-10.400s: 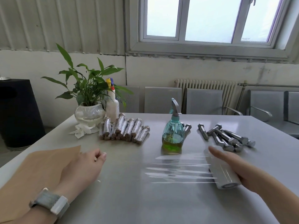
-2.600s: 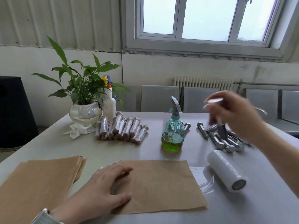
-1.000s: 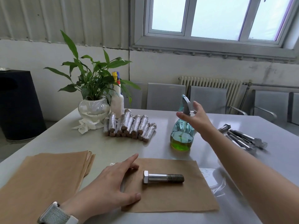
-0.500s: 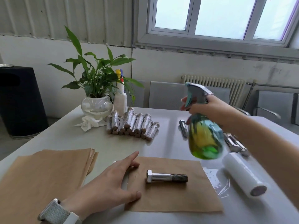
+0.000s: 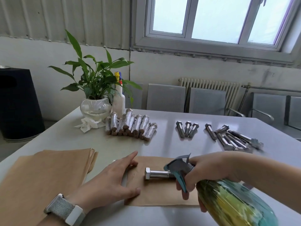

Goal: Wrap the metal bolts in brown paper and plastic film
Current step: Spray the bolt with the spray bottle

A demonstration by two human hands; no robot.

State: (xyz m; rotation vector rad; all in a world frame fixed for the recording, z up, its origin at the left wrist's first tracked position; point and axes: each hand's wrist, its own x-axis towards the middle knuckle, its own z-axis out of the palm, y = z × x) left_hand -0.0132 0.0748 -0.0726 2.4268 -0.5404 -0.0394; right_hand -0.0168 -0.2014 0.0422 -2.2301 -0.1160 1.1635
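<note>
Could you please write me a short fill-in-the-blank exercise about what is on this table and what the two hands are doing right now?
1. The right hand holds the spray bottle with its nozzle aimed at the ____.
2. The bolt lies on a sheet of ____ paper.
3. The left hand presses flat on the sheet's ____ edge.
4. The wrapped bolts lie in a row beside the potted ____.

Missing words: bolt; brown; left; plant

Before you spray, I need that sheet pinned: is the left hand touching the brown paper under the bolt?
Touching. The head view shows the left hand lying flat, its fingers overlapping the left edge of the brown paper that carries the bolt.
</note>
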